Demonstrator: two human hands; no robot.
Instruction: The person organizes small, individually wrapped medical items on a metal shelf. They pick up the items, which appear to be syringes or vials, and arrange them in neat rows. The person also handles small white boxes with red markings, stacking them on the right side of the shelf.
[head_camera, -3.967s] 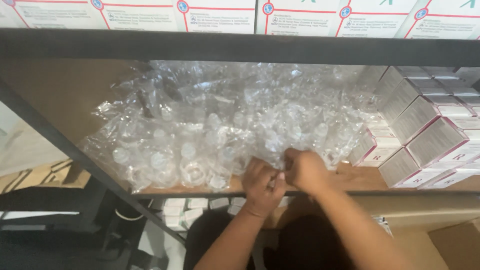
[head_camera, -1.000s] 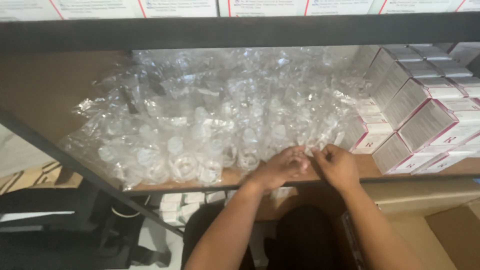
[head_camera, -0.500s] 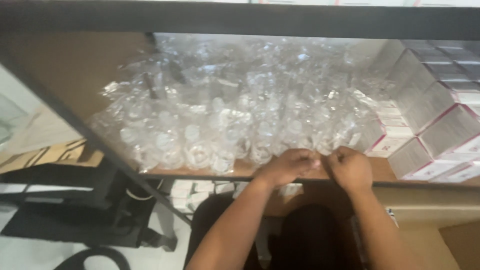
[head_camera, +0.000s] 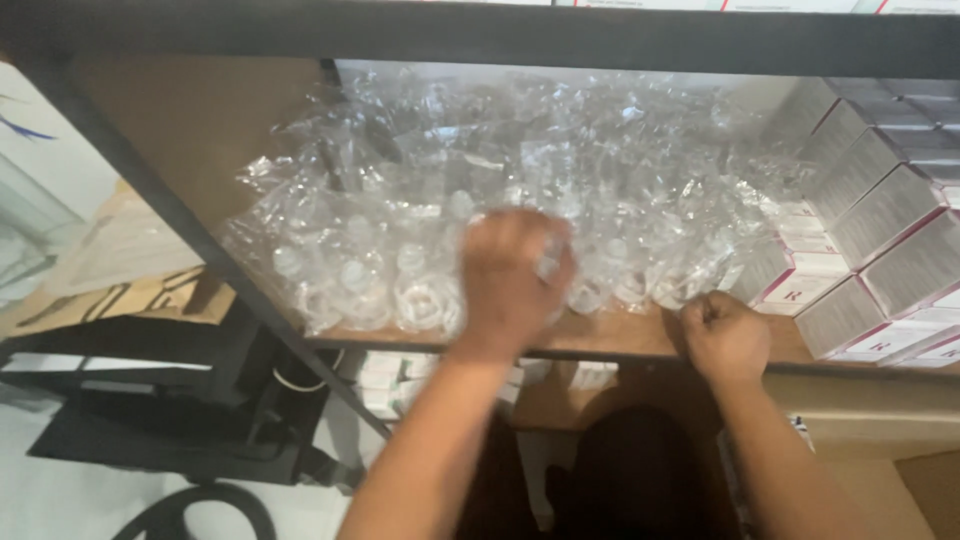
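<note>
The left hand (head_camera: 512, 280) is raised over the middle of the frame, back toward the camera, forearm running up from the lower centre. Its fingers curl down into the heap of clear plastic packets (head_camera: 500, 200) that fills the centre of the wooden shelf (head_camera: 610, 340); the hand is motion-blurred, so I cannot tell whether the fingers have closed on a packet or only press on the plastic. The right hand (head_camera: 725, 335) sits lower right, at the front edge of the shelf, knuckles up and fingers folded into a loose fist just beside the near right corner of the heap; whether anything is pinched inside cannot be seen. The packets hold small clear and white round pieces. At the right edge of the frame, stacked white cartons with pink trim (head_camera: 870, 250) lie beside the heap.
</note>
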